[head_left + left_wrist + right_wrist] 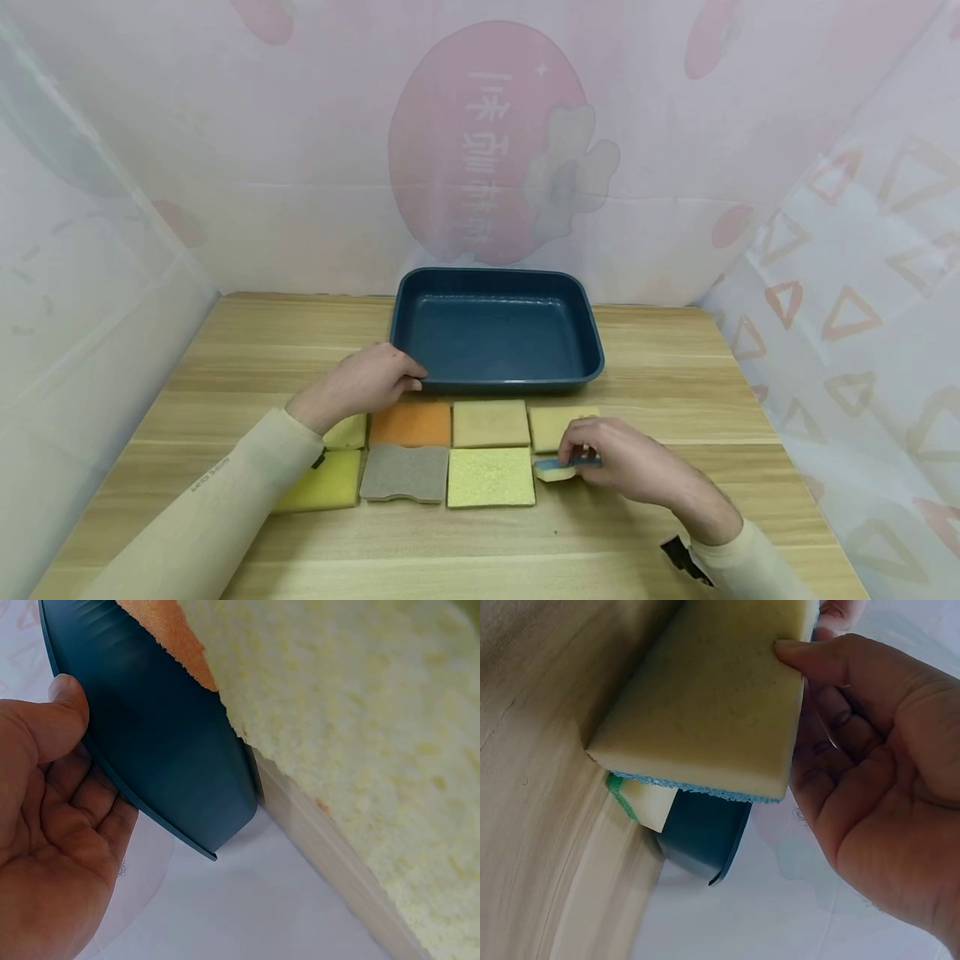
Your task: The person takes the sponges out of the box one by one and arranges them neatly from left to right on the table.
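My left hand (367, 379) grips the rim of a dark blue plastic basin (498, 337) at its front left corner. In the left wrist view, the thumb lies over the basin's rim with the fingers below. My right hand (626, 462) pinches a sponge (712, 705), cream with a blue scouring layer, by its edge. It is tipped up, its lower edge close to the table at the right end of the front row. Nearest to it are a cream sponge (551, 425) behind and a speckled light yellow sponge (491, 477) to the left.
Two rows of sponges lie in front of the basin: an orange one (411, 423), a beige one (491, 422), a grey wavy-edged one (405, 473) and yellow ones (333, 483) partly under my left sleeve. The wooden table (675, 367) meets patterned cloth walls behind and at both sides.
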The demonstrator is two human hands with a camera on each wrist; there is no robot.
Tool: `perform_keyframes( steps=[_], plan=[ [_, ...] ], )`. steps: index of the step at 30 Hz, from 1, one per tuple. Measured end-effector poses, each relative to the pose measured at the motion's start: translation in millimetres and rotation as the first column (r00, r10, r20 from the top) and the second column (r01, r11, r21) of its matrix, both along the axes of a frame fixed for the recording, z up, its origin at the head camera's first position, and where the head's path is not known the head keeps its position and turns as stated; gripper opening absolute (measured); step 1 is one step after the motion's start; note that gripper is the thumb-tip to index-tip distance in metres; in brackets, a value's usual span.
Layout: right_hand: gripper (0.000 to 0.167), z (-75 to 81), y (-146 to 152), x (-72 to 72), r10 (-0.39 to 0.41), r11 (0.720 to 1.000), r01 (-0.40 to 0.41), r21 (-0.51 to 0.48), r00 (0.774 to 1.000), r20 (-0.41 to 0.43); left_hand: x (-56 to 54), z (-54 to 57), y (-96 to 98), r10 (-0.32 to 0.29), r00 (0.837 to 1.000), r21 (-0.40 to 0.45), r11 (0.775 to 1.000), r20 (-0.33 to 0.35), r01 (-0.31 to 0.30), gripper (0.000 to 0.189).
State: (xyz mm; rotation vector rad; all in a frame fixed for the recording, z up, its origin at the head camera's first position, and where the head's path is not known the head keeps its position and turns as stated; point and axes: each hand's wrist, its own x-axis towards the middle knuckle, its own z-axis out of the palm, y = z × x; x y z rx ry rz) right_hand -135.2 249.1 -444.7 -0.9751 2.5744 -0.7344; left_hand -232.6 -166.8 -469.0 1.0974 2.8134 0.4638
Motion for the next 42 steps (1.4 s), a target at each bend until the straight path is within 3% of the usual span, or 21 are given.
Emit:
perform_keyframes(
  steps=[6, 15, 22, 28, 33, 38, 40, 42],
  plan=[
    [0.034, -2.3, 0, -2.5, -0.011, 1.000, 0.011, 0.007, 0.998, -0.063, -0.4, -1.3, -1.1, -0.001, 1.000, -0.007, 1.000, -0.003, 0.001, 0.016],
    [0.032, -3.1, 1, -4.2, -0.011, 1.000, 0.011, 0.000, 0.997, -0.070, -0.7, -1.2, -0.7, 0.001, 1.000, -0.006, 1.000, 0.003, -0.001, 0.017],
    [0.038, -12.6, 1, -1.7, 0.063, 0.997, -0.062, 0.042, 0.998, -0.004, -0.4, -1.4, -1.1, 0.000, 1.000, -0.004, 1.000, -0.001, 0.000, 0.017],
    [0.036, -28.1, -3, -0.4, 0.112, 0.989, -0.107, 0.098, 0.993, -0.047, -0.4, -0.7, -0.9, -0.001, 1.000, 0.000, 1.000, 0.007, 0.001, 0.017],
    [0.035, -29.1, -4, -0.3, 0.127, 0.987, -0.120, 0.107, 0.990, -0.059, -0.4, 0.2, -1.2, -0.003, 1.000, -0.007, 1.000, 0.004, 0.003, 0.017],
    [0.030, -27.7, -3, -1.1, 0.177, 0.980, -0.175, 0.089, 0.984, -0.010, -0.4, 0.1, -0.8, 0.002, 1.000, -0.007, 1.000, 0.009, -0.002, 0.017],
    [0.027, -25.5, 0, -1.2, 0.162, 0.984, -0.160, 0.083, 0.986, -0.024, -0.8, -0.3, -0.6, 0.001, 1.000, -0.005, 1.000, 0.010, -0.001, 0.017],
    [0.021, -23.0, 3, -1.6, 0.108, 0.991, -0.100, 0.094, 0.990, -0.088, -1.1, -0.6, -0.5, -0.003, 1.000, -0.006, 1.000, 0.008, 0.003, 0.017]
  ],
)
